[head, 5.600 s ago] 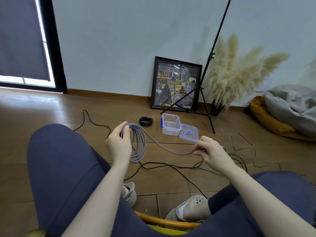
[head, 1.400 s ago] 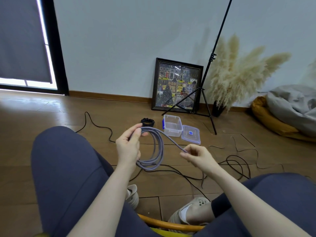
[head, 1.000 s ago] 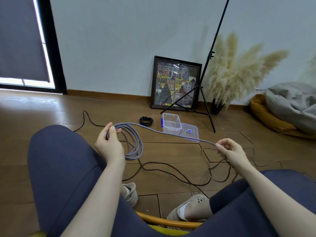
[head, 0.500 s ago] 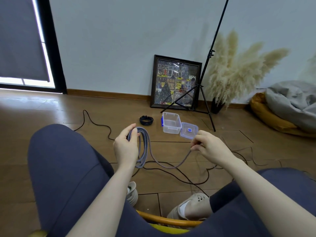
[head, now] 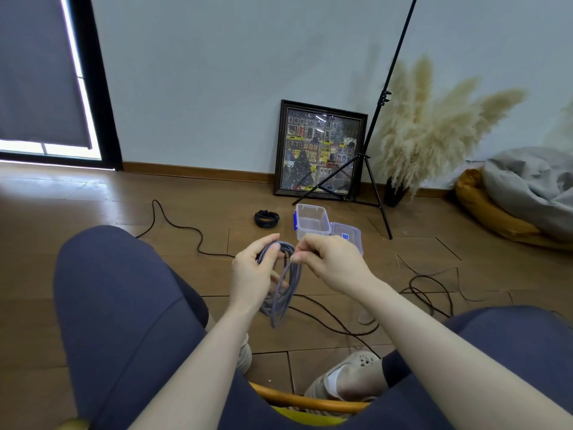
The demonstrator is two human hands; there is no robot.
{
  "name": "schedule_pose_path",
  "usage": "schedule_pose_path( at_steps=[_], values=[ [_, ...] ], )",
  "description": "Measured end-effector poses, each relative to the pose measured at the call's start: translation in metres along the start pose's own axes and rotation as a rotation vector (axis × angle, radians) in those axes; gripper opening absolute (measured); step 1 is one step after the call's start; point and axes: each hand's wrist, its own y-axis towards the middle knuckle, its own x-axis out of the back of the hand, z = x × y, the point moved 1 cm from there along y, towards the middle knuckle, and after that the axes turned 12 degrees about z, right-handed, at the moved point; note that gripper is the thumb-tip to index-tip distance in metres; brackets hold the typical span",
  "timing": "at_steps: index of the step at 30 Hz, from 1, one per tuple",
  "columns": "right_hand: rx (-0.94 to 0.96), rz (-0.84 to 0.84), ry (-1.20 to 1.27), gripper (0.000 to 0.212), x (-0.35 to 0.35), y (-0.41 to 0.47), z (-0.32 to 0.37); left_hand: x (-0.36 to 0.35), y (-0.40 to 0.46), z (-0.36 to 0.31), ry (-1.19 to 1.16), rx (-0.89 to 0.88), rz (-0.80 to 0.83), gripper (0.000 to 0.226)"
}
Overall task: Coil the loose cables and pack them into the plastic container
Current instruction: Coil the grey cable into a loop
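Left hand (head: 252, 274) grips the top of a coiled grey cable (head: 286, 285), thumb and fingers curled round the bundled loops, which hang below the hand between the person's knees. Right hand (head: 328, 262), just beside the left, pinches the same cable at the upper edge of the coil with curled fingertips; the two hands nearly touch above the loops. The lower end of the coil hangs free above the wooden floor (head: 93, 212).

Beyond the hands, on the floor: a clear plastic container (head: 311, 221) with blue latches, standing open, and its lid (head: 346, 235) lying flat just beside it on the right, partly hidden by the right hand. To the left of the container, apart from it, a small black cable bundle (head: 266, 218), already coiled. A loose black cable (head: 173, 223) snakes across the floor on the left; further loose dark cables (head: 431, 290) lie tangled on the right, below and beyond the right forearm.

Against the wall: a framed picture (head: 321, 155), a black tripod stand (head: 372, 169) in front of it, and pampas grass (head: 434, 125) in a dark vase. At far right, a grey blanket (head: 533, 181) over a yellow cushion (head: 483, 206).
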Motion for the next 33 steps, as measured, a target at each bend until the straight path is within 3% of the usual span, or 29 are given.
schedule_pose_path(
  at_steps=[3,7,15,18,24,29,33],
  values=[
    [-0.030,-0.072,-0.022,0.017,-0.003,0.005,0.002,-0.005,-0.001,-0.001,-0.046,0.008,0.098,0.018],
    [-0.084,-0.170,-0.032,0.018,-0.003,0.006,-0.005,-0.005,0.000,0.000,-0.065,0.014,0.111,0.018],
    [-0.240,-0.218,-0.034,0.022,-0.007,0.002,-0.014,-0.009,0.000,-0.003,-0.101,-0.001,0.231,0.024],
    [-0.219,-0.151,0.097,0.020,-0.007,0.000,-0.017,-0.007,0.001,-0.004,-0.203,0.017,0.245,0.022],
    [-0.212,0.226,0.751,0.039,-0.006,-0.011,-0.030,-0.002,0.003,-0.007,-0.344,0.052,0.299,0.033],
    [-0.232,0.291,0.871,0.056,-0.006,-0.016,-0.034,-0.004,0.002,-0.003,-0.433,0.078,0.327,0.024],
    [-0.244,0.380,0.907,0.051,-0.003,-0.019,-0.035,-0.007,0.003,-0.004,-0.319,0.047,0.230,0.016]
  ],
)
